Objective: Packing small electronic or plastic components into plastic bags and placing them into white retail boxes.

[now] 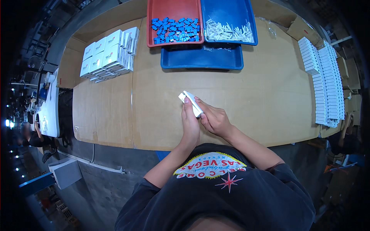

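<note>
Both hands meet over the near middle of the cardboard-covered table, around a small white box. My left hand is closed along its left side, thumb near the far end. My right hand grips the right side, its fingers bent against the box. The box is tilted, and a white flap or piece sticks out at its far left end. Its inside is hidden. Beyond the hands, a red tray holds many small blue parts. Beside it, a blue tray holds slim white pieces.
An empty-looking blue tray sits before the other two. Stacked white boxes stand at the far left. Long rows of white boxes line the right edge. Cardboard walls border the table. Other people are at the sides.
</note>
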`<state>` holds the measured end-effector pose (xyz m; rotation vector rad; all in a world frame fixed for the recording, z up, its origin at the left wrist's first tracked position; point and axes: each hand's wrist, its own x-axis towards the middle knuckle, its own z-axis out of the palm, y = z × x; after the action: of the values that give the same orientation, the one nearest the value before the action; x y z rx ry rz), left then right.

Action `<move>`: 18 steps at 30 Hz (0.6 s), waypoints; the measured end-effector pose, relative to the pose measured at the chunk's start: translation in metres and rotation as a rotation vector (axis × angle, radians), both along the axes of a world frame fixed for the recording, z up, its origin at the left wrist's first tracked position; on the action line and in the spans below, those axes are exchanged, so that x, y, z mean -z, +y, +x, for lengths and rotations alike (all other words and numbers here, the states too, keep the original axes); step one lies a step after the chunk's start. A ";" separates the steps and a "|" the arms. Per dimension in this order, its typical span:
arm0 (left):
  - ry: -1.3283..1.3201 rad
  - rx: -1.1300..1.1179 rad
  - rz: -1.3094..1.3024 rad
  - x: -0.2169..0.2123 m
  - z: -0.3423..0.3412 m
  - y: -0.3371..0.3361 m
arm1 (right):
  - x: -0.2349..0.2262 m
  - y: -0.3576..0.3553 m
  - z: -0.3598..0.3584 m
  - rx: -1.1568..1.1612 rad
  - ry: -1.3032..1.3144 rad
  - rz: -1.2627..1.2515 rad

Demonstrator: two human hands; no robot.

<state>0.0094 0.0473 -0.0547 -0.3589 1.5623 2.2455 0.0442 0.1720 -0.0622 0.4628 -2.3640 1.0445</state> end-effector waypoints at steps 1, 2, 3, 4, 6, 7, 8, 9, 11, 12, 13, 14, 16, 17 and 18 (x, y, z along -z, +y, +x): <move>-0.003 -0.012 -0.001 -0.001 0.001 0.001 | 0.000 0.000 0.001 -0.001 -0.005 -0.001; -0.003 -0.013 0.000 0.000 0.002 -0.001 | 0.000 0.000 0.001 -0.002 -0.005 0.000; 0.003 0.007 0.000 0.003 0.002 -0.003 | -0.001 -0.001 0.001 0.001 0.003 -0.004; 0.008 0.027 0.000 0.003 0.001 -0.004 | -0.001 -0.001 0.001 0.005 0.011 -0.009; 0.018 0.016 0.022 0.001 0.002 -0.002 | 0.000 -0.001 0.002 0.005 0.008 -0.023; 0.028 0.006 0.042 0.000 0.002 -0.001 | 0.000 -0.002 0.002 0.007 0.005 -0.038; 0.028 0.005 0.041 0.001 0.002 -0.003 | 0.000 -0.002 0.002 0.006 0.006 -0.039; 0.014 0.031 0.052 0.002 0.002 -0.006 | 0.000 -0.003 0.003 0.003 -0.020 -0.050; 0.000 0.058 0.062 0.001 0.000 -0.008 | -0.004 -0.003 0.002 0.001 -0.044 -0.060; 0.014 0.053 0.095 0.000 -0.002 -0.009 | -0.008 -0.001 0.001 -0.028 -0.095 -0.094; 0.029 0.047 0.128 -0.003 -0.004 -0.008 | -0.014 0.001 0.000 -0.058 -0.146 -0.127; 0.029 0.047 0.129 -0.008 -0.007 -0.011 | -0.018 0.004 -0.001 -0.058 -0.146 -0.127; 0.204 0.164 0.099 -0.017 -0.014 -0.017 | -0.024 0.012 -0.002 -0.108 -0.240 -0.246; 0.204 0.166 0.102 -0.020 -0.016 -0.017 | -0.027 0.014 -0.002 -0.105 -0.240 -0.244; 0.323 0.215 0.032 -0.022 -0.018 -0.017 | -0.029 0.015 -0.001 -0.022 -0.532 -0.530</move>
<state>-0.0090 0.0299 -0.0327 0.1838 1.6261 2.2342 0.0436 0.1871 -0.0332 0.0055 -2.3575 1.9183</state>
